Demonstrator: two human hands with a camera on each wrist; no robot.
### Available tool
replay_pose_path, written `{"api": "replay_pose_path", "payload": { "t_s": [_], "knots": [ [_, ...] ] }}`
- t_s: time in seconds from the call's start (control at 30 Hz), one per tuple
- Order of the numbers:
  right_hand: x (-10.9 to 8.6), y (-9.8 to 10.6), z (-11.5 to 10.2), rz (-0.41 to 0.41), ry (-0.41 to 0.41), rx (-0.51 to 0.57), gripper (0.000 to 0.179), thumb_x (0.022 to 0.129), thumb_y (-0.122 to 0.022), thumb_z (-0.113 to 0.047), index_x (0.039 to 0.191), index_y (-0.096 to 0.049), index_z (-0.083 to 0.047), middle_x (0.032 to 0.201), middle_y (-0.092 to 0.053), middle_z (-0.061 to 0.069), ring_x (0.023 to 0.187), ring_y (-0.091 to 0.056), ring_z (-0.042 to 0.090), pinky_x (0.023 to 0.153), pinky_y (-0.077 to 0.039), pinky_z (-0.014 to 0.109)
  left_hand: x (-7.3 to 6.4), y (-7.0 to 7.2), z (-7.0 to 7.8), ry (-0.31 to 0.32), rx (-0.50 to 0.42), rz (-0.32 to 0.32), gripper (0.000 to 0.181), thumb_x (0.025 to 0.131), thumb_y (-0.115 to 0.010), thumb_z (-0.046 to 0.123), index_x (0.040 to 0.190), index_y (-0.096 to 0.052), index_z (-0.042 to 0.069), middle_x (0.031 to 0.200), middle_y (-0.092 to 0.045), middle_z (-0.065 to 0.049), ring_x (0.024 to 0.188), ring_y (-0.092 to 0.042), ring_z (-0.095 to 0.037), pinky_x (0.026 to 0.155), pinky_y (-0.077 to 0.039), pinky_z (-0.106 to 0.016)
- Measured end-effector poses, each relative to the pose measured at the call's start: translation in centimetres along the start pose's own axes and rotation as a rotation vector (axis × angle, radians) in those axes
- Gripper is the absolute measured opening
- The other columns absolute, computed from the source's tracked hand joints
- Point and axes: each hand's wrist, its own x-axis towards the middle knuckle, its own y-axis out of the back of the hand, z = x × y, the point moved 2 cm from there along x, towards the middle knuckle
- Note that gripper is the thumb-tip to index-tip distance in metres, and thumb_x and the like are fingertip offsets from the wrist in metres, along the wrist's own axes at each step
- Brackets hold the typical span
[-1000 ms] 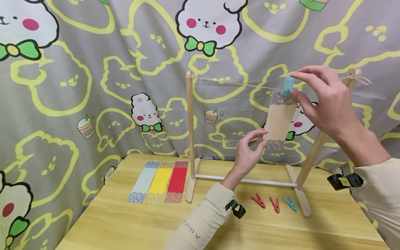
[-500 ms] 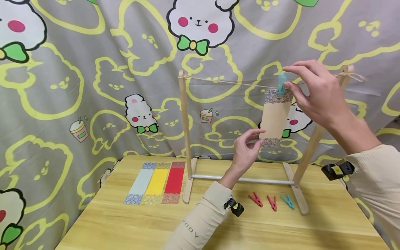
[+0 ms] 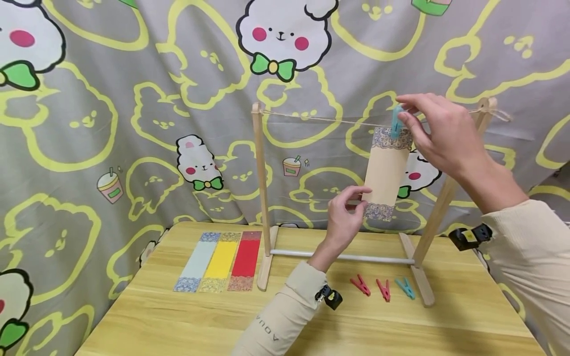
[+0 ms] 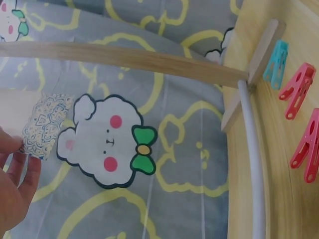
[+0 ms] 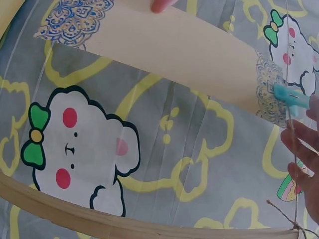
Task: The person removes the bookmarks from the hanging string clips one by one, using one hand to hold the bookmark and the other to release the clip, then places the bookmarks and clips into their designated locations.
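A beige bookmark-like card (image 3: 385,170) with blue patterned ends hangs at the twine line (image 3: 320,117), slightly tilted. My right hand (image 3: 450,131) pinches a light blue clothespin (image 3: 396,122) between thumb and forefinger at the card's top end. In the right wrist view the clothespin (image 5: 286,94) sits over the twine and the patterned end. My left hand (image 3: 344,217) pinches the card's left edge near its bottom. The left wrist view shows the thumb and fingers of that hand (image 4: 17,179) at the card's lower patterned end (image 4: 47,124).
The twine runs between two posts of a wooden rack (image 3: 261,183) with a white crossbar (image 3: 374,258). Pale blue (image 3: 196,262), yellow (image 3: 221,262) and red cards (image 3: 246,259) lie left of it. Two red clothespins (image 3: 360,285) and a blue one (image 3: 405,288) lie in front. A patterned curtain hangs behind.
The head view has shifted slightly. Both hands keep their places at the card and clothespin; the right thumb has moved up to the clothespin's handle end.
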Motion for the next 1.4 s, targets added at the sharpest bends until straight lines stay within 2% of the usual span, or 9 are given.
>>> {"api": "replay_pose_path", "payload": {
  "t_s": [0.23, 0.33, 0.43, 0.57, 0.67, 0.77, 1.0, 1.2, 1.4],
  "knots": [
    [0.3, 0.1, 0.1, -0.033, -0.076, 0.050, 0.034, 0.106, -0.058, -0.016, 0.136, -0.064, -0.002, 0.119, -0.070, 0.022, 0.104, -0.064, 0.038, 0.084, -0.047, 0.049, 0.0, 0.3, 0.4, -0.014, 0.014, 0.004, 0.032, 0.087, -0.066, -0.017, 0.110, -0.073, 0.004, 0.106, -0.074, -0.009, 0.092, -0.070, -0.008, 0.076, -0.059, -0.020],
    [0.5, 0.6, 0.2, -0.082, -0.160, 0.099, 0.035, 0.107, -0.055, -0.022, 0.137, -0.064, -0.004, 0.117, -0.071, 0.020, 0.106, -0.063, 0.036, 0.079, -0.043, 0.036, 0.1, 0.3, 0.6, -0.034, 0.028, 0.009, 0.033, 0.086, -0.066, -0.018, 0.109, -0.073, 0.004, 0.106, -0.075, -0.008, 0.092, -0.070, -0.009, 0.075, -0.058, -0.019],
    [0.9, 1.1, 0.3, -0.150, -0.269, 0.173, 0.040, 0.108, -0.053, -0.030, 0.139, -0.063, -0.008, 0.122, -0.070, 0.020, 0.114, -0.063, 0.038, 0.090, -0.048, 0.038, 0.3, 0.4, 0.9, -0.039, 0.024, 0.013, 0.033, 0.086, -0.065, -0.018, 0.109, -0.074, 0.004, 0.106, -0.074, -0.008, 0.093, -0.070, -0.010, 0.076, -0.058, -0.019],
    [1.5, 1.6, 0.4, -0.217, -0.380, 0.262, 0.045, 0.106, -0.056, -0.038, 0.140, -0.063, -0.011, 0.126, -0.069, 0.018, 0.112, -0.067, 0.017, 0.096, -0.049, 0.032, 0.4, 0.6, 1.1, -0.038, 0.015, 0.012, 0.033, 0.087, -0.065, -0.018, 0.110, -0.074, 0.004, 0.106, -0.075, -0.008, 0.094, -0.070, -0.012, 0.078, -0.059, -0.021],
    [1.9, 1.8, 0.5, -0.241, -0.402, 0.289, 0.045, 0.104, -0.059, -0.040, 0.137, -0.066, -0.010, 0.111, -0.075, 0.006, 0.093, -0.064, -0.001, 0.078, -0.041, 0.018, 0.4, 0.9, 1.2, -0.039, 0.012, 0.011, 0.032, 0.088, -0.065, -0.017, 0.110, -0.073, 0.004, 0.107, -0.075, -0.009, 0.095, -0.071, -0.014, 0.078, -0.059, -0.022],
    [2.1, 2.0, 0.5, -0.249, -0.405, 0.308, 0.045, 0.104, -0.060, -0.039, 0.133, -0.067, -0.007, 0.098, -0.073, -0.007, 0.089, -0.062, -0.001, 0.078, -0.039, 0.019, 0.3, 1.1, 1.6, -0.035, 0.007, 0.015, 0.031, 0.087, -0.065, -0.019, 0.110, -0.073, 0.001, 0.107, -0.074, -0.012, 0.095, -0.072, -0.021, 0.079, -0.060, -0.024],
    [2.1, 2.3, 0.4, -0.195, -0.433, 0.377, 0.039, 0.102, -0.064, -0.035, 0.128, -0.070, -0.005, 0.099, -0.069, -0.016, 0.094, -0.062, 0.002, 0.077, -0.040, 0.018, 0.1, 1.5, 1.9, 0.006, -0.011, 0.028, 0.031, 0.086, -0.064, -0.021, 0.109, -0.073, -0.001, 0.108, -0.074, -0.015, 0.095, -0.072, -0.029, 0.080, -0.061, -0.033],
    [2.1, 2.2, 0.3, -0.096, -0.426, 0.415, 0.028, 0.102, -0.066, -0.026, 0.121, -0.073, -0.007, 0.098, -0.071, -0.012, 0.088, -0.064, 0.002, 0.076, -0.046, 0.013, 0.2, 2.7, 4.3, 0.012, -0.019, 0.035, 0.029, 0.084, -0.063, -0.025, 0.107, -0.070, -0.009, 0.107, -0.073, -0.024, 0.094, -0.071, -0.040, 0.078, -0.062, -0.045],
    [1.8, 2.3, 0.5, -0.001, -0.451, 0.484, 0.020, 0.100, -0.069, -0.021, 0.115, -0.075, -0.008, 0.095, -0.074, -0.009, 0.082, -0.066, 0.002, 0.076, -0.048, 0.011, 0.0, 3.7, 4.7, 0.011, -0.030, 0.020, 0.027, 0.084, -0.063, -0.024, 0.106, -0.070, -0.010, 0.104, -0.072, -0.026, 0.092, -0.070, -0.042, 0.076, -0.062, -0.048]
  ]
}}
